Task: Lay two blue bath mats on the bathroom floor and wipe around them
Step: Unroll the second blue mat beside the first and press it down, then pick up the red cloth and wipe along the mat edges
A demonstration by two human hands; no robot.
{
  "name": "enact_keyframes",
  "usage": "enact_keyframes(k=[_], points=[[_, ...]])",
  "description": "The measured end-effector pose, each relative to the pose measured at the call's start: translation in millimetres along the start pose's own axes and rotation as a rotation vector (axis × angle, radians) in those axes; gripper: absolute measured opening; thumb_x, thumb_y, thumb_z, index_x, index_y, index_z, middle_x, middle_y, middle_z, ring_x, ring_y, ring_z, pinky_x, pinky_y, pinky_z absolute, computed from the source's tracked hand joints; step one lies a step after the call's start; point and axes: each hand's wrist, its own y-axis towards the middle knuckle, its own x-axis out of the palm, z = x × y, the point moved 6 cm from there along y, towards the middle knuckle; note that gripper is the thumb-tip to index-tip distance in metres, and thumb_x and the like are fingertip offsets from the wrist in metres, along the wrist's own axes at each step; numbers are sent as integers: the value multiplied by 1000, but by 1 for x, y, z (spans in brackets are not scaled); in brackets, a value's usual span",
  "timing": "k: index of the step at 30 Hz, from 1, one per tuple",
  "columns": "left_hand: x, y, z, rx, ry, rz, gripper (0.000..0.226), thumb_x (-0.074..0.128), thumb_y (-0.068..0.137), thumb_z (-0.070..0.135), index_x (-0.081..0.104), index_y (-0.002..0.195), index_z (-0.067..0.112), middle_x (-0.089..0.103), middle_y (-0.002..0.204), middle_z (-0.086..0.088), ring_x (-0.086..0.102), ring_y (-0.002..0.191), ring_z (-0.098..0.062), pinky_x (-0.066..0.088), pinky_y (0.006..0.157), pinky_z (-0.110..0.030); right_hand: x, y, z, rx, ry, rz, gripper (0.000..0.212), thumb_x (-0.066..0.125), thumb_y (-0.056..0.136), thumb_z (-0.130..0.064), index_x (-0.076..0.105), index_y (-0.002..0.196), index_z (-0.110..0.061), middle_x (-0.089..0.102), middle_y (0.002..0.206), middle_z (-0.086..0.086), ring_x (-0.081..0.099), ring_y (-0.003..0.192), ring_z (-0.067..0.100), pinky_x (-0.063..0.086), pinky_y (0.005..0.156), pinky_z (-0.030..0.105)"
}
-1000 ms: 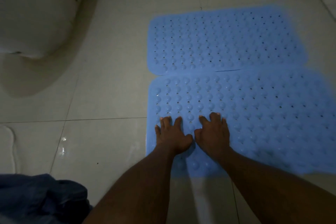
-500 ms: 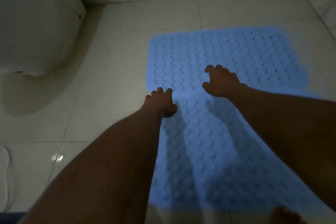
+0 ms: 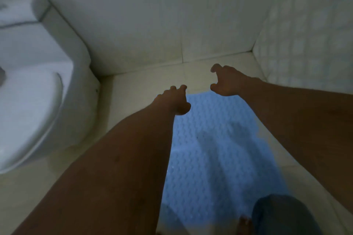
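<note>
Blue studded bath mats (image 3: 214,158) lie flat on the pale tiled floor between my forearms; blur hides the seam between the two. My left hand (image 3: 174,100) hovers above the mats' far left corner, fingers loosely curled, holding nothing. My right hand (image 3: 226,80) is stretched out beyond the mats' far edge, over bare floor near the wall, fingers and thumb hooked apart with nothing between them. Neither hand touches the mats.
A white toilet (image 3: 36,89) fills the left side, close to the mats' left edge. Tiled walls (image 3: 152,21) meet in a corner (image 3: 253,50) at the far right. My knee in blue denim (image 3: 282,215) and a foot (image 3: 244,224) are at the bottom right.
Both hands have lifted off the near mat and reached forward past the far mat toward the wall. The view has risen and tilted up, bringing the toilet and walls into sight.
</note>
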Motion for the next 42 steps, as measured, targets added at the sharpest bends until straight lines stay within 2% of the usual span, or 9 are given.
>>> enact_keyframes(k=[6,10,18,23,27,31,36,40,42], points=[[-195,-79,99,49,-10,30,78,57,94,38,17,160,26,35,155,-16,45,138,-38,40,110,-55,-219,-73,-22,17,36,-1,67,61,92,-36,32,148,-14,52,135,23,52,122,35,43,94,36],[-300,-118,170,87,21,43,78,55,94,40,17,160,27,41,154,-15,45,138,-36,40,111,-54,-341,-122,-17,34,27,-4,65,59,96,-35,30,150,-13,53,135,20,55,117,33,39,81,29],[-433,-148,308,274,116,173,70,52,98,38,20,159,26,44,153,-10,47,137,-32,40,108,-47,-501,-194,32,178,-7,133,61,54,97,-38,31,151,-19,47,145,12,51,125,29,41,91,31],[-455,-150,395,456,259,183,66,50,99,35,22,158,25,42,154,-8,46,137,-29,39,103,-45,-538,-249,85,389,9,229,59,55,95,-39,34,148,-22,51,141,11,53,122,28,45,97,37],[-454,-168,473,690,337,188,61,51,97,32,30,154,23,47,149,-6,50,134,-28,39,94,-41,-553,-319,127,636,37,288,59,56,95,-42,34,148,-25,48,145,10,50,128,30,44,104,40],[-443,-214,556,953,383,173,57,53,94,35,40,148,21,49,147,-8,50,132,-29,42,103,-43,-563,-409,147,857,84,395,58,55,95,-43,35,146,-27,48,145,10,51,126,30,44,105,42],[-406,-334,639,1317,367,145,58,56,94,39,41,148,22,48,148,-8,50,133,-30,44,107,-46,-558,-554,144,1123,87,548,55,59,94,-41,40,143,-26,52,139,11,55,117,27,47,98,38],[-361,-461,666,1609,361,111,52,56,95,35,46,145,22,53,140,-7,55,125,-28,45,97,-40,-534,-692,110,1342,95,654,52,60,94,-38,43,142,-24,54,136,9,54,115,25,41,87,31],[-341,-528,668,1747,353,85,49,57,95,34,49,142,23,57,134,-5,57,122,-27,47,96,-39,-519,-761,81,1455,82,702,49,60,94,-39,45,139,-26,56,133,7,52,106,22,39,84,30]])
